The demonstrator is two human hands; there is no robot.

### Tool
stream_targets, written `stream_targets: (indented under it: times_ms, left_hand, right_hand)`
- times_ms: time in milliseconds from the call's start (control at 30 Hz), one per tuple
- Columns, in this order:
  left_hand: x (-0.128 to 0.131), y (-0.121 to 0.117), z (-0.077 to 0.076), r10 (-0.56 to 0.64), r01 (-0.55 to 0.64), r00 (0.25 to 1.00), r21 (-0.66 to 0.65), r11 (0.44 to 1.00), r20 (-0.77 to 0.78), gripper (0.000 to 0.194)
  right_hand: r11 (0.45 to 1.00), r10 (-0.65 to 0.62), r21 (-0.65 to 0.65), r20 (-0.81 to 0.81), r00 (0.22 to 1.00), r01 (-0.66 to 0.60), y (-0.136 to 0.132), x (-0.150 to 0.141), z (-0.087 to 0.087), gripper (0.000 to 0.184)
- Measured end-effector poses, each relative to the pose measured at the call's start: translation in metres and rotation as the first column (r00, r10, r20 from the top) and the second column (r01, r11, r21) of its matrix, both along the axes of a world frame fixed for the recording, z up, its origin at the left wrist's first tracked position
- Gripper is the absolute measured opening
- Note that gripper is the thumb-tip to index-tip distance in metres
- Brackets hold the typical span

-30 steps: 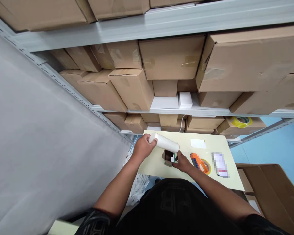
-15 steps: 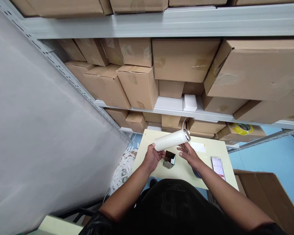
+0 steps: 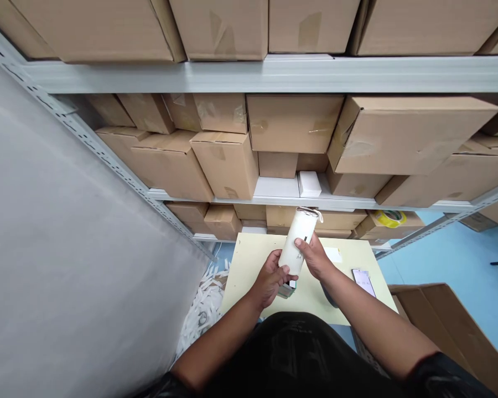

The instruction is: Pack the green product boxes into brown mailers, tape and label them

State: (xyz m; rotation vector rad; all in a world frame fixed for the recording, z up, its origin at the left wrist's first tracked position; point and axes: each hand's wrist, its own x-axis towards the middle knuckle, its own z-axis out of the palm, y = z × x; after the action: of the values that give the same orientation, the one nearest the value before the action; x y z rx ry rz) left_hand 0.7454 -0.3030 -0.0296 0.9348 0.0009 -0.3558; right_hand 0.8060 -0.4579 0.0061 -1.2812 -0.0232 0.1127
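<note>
A white cylindrical bottle (image 3: 295,239) with dark markings, a metallic rim and a small white loop at its far end is tilted above the table. My left hand (image 3: 269,279) is closed around its near end. Higher on the right side, my right hand (image 3: 314,255) grips it too, thumb across the front. Beneath the bottle's near end stands a small green-edged box (image 3: 286,291), partly hidden by my left hand and the bottle. A dark round item (image 3: 328,297) is half covered by my right forearm.
The pale yellow table (image 3: 243,260) carries a phone (image 3: 364,282) and a white paper (image 3: 333,254) on its right side. Behind it, shelves hold cardboard boxes (image 3: 226,160) and a yellow tape roll (image 3: 390,218). Shredded paper (image 3: 199,304) lies at left; a large open carton (image 3: 448,315) stands at right.
The bottle has swung from nearly level to more upright, rim end away from me. My right hand, earlier open beside it, has taken hold of it. The camera view has tilted up.
</note>
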Motion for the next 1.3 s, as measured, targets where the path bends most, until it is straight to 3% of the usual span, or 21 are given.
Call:
stream_targets:
  times_ms: [133, 267, 367, 567, 733, 900, 967, 1067, 1167, 1300]
  left_hand:
    - [0.002, 0.001, -0.005, -0.042, 0.041, 0.999, -0.079, 0.996, -0.01, 0.058]
    - [0.003, 0.006, -0.006, -0.175, 0.167, 0.978, -0.075, 0.983, -0.116, 0.066]
    - [0.003, 0.015, -0.004, -0.237, 0.224, 0.964, -0.109, 0.968, -0.118, 0.072]
    - [-0.004, 0.033, 0.003, -0.102, 0.105, 0.991, -0.028, 0.994, 0.083, 0.072]
    - [-0.009, 0.035, 0.004, -0.195, 0.198, 0.98, -0.077, 0.977, 0.042, 0.07]
    - [-0.013, 0.029, 0.005, -0.376, 0.36, 0.926, -0.204, 0.91, -0.044, 0.074]
    - [-0.016, 0.025, 0.008, -0.329, 0.32, 0.944, -0.18, 0.93, -0.02, 0.073]
    - [-0.021, 0.017, 0.015, -0.154, 0.159, 0.985, -0.071, 0.985, 0.078, 0.072]
    - [-0.026, 0.006, 0.024, -0.06, 0.064, 0.993, -0.031, 0.997, 0.102, 0.066]
    - [-0.029, -0.017, 0.029, -0.097, 0.106, 0.991, -0.103, 0.989, 0.088, 0.068]
  right_hand:
    - [0.986, 0.125, 0.112, -0.001, 0.992, -0.125, 0.004, -0.007, 0.013, 0.069]
    - [0.963, 0.185, 0.205, -0.031, 0.982, -0.175, 0.007, -0.008, 0.029, 0.061]
    - [0.969, 0.137, 0.213, -0.036, 0.99, -0.126, 0.015, -0.006, 0.033, 0.055]
    - [0.991, -0.129, 0.036, 0.05, 0.99, 0.127, 0.035, -0.013, 0.027, 0.063]
    - [0.994, -0.058, 0.093, 0.005, 0.998, 0.057, 0.035, -0.026, 0.035, 0.065]
    - [0.994, -0.064, 0.082, -0.03, 0.998, 0.066, 0.03, -0.034, 0.042, 0.055]
    - [0.988, -0.155, 0.029, 0.01, 0.988, 0.154, 0.029, -0.035, 0.04, 0.057]
    - [0.964, -0.256, -0.044, 0.101, 0.961, 0.262, 0.025, -0.035, 0.039, 0.062]
    - [0.992, -0.123, 0.0, 0.092, 0.988, 0.123, 0.013, -0.035, 0.042, 0.058]
    - [0.972, 0.155, 0.181, -0.009, 0.988, -0.15, -0.014, -0.036, 0.045, 0.052]
